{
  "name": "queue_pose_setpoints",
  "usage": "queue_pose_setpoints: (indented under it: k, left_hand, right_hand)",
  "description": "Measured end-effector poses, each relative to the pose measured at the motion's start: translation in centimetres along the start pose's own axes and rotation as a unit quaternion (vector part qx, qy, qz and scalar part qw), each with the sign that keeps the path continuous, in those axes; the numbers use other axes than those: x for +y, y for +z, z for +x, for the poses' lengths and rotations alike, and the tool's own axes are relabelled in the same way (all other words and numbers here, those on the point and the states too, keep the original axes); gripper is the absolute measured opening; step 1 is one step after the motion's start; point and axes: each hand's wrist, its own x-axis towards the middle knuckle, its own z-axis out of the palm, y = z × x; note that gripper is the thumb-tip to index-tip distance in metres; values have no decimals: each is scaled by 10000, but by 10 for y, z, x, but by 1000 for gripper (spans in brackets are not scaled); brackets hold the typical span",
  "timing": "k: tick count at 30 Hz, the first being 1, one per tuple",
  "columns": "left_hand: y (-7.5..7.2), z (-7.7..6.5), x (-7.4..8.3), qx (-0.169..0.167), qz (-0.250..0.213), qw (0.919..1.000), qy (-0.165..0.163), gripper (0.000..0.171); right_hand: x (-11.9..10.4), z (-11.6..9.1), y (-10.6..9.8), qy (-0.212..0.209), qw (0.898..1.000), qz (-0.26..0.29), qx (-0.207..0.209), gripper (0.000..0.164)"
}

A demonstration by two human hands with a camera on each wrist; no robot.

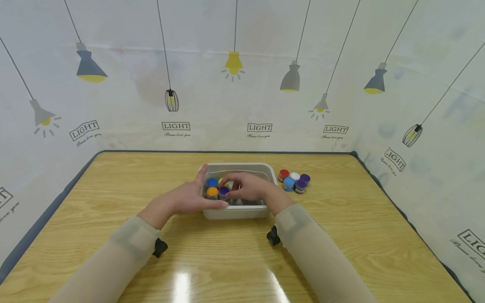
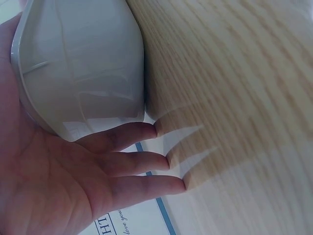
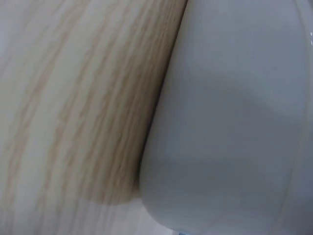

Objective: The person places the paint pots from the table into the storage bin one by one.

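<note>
A white plastic bin (image 1: 236,213) stands on the table with several small paint jars in its left end. Their lids are blue (image 1: 211,182), orange (image 1: 212,192), yellow (image 1: 222,182) and purple (image 1: 224,191). My left hand (image 1: 189,197) rests against the bin's left side, thumb along the front rim and fingers straight; the left wrist view shows its spread fingers (image 2: 142,164) beside the bin wall. Reaching over the front rim, my right hand (image 1: 248,186) pinches the purple-lidded jar between thumb and index finger. The right wrist view shows only the bin's outer wall (image 3: 230,122) and the table.
Right of the bin, several more jars stand in a cluster, with red (image 1: 283,173), white (image 1: 294,176), light blue (image 1: 289,182) and purple (image 1: 301,184) lids. The wooden table (image 1: 170,252) meets a lamp-printed backdrop (image 1: 212,105) behind and at both sides.
</note>
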Motion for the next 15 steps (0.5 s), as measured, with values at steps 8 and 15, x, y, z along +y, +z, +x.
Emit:
queue_pose_setpoints:
  k: [8, 15]
  left_hand:
    - [-1, -1, -2, 21, -36, 10000, 40, 146]
    - [-1, 1, -3, -24, -53, 10000, 48, 147]
  right_hand:
    - [0, 1, 0, -35, 10000, 76, 44, 33]
    - [1, 0, -5, -27, 9995, 143, 270, 37]
